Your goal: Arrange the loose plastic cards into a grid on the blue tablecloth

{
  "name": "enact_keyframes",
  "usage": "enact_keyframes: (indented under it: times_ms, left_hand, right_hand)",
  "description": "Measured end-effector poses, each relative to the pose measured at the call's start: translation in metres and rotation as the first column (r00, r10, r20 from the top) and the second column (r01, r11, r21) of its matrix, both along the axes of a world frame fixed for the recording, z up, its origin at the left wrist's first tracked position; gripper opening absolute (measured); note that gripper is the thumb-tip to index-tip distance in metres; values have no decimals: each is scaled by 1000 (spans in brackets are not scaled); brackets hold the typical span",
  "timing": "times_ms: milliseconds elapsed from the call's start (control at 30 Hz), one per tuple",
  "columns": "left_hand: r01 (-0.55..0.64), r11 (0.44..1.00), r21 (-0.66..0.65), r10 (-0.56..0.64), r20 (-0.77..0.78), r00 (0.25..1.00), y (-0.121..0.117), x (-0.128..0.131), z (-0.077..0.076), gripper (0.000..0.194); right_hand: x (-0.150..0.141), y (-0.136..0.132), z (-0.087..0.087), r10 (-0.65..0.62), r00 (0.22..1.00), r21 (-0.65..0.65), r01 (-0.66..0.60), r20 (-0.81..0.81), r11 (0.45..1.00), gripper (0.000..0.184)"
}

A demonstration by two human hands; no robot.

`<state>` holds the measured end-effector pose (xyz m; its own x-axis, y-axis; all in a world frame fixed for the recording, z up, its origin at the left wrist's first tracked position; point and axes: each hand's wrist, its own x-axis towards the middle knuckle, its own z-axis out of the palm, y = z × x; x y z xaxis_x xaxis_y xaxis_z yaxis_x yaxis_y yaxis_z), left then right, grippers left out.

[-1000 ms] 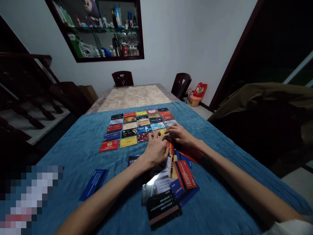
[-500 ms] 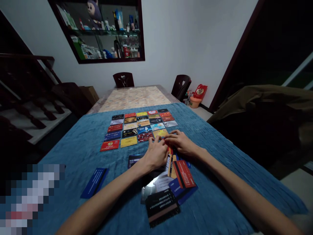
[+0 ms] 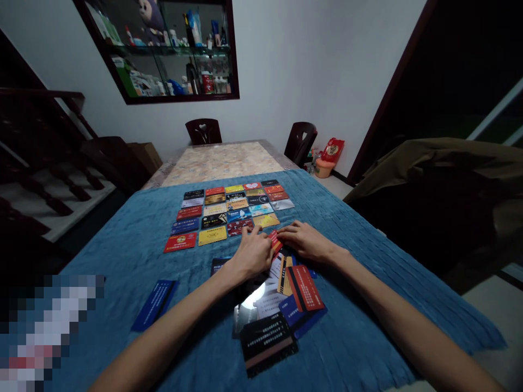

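Both of my hands meet over the blue cloth around a red card. My left hand has its curled fingers on the card's left side. From the right, my right hand pinches the card's other edge. Just beyond my hands, rows of cards lie face up, among them a yellow-gold card and a dark red card. Below my hands is a loose overlapping pile with a red striped card, a black card and a shiny silver card. My left hand partly covers a dark card.
A blue striped card lies apart on the left of the blue cloth. Past the cloth stretches the patterned tabletop, with chairs around it. Dark fabric drapes at the right.
The red card now shows more plainly between my hands, which have parted slightly. The whole view has shifted a little. The laid-out rows and the pile look the same.
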<state>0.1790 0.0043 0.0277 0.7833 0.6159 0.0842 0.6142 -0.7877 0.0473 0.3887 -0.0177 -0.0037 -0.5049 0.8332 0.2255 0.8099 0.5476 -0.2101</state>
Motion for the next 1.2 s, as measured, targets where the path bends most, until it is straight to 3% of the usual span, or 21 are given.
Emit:
enact_keyframes:
  times_ms: [267, 600, 767, 967, 1200]
  left_hand:
    - [5, 999, -46, -3, 28, 1000, 4, -3, 0, 27]
    - [3, 997, -81, 0, 43, 999, 10, -5, 0, 26]
    - [9, 988, -155, -3, 38, 999, 12, -8, 10, 28]
    - [0, 963, -268, 42, 149, 988, 24, -13, 14, 25]
    - [31, 971, -237, 26, 236, 971, 38, -17, 9, 24]
  right_hand:
    - [0, -5, 3, -1, 1000, 17, 1, 12, 1000, 19]
    - [3, -6, 0, 2, 997, 11, -1, -74, 1000, 36]
    - [1, -6, 1, 30, 990, 23, -27, -141, 999, 25]
    - [0, -2, -2, 12, 974, 52, -1, -227, 999, 22]
    - [-2, 2, -11, -25, 961, 112, 58, -277, 992, 21]
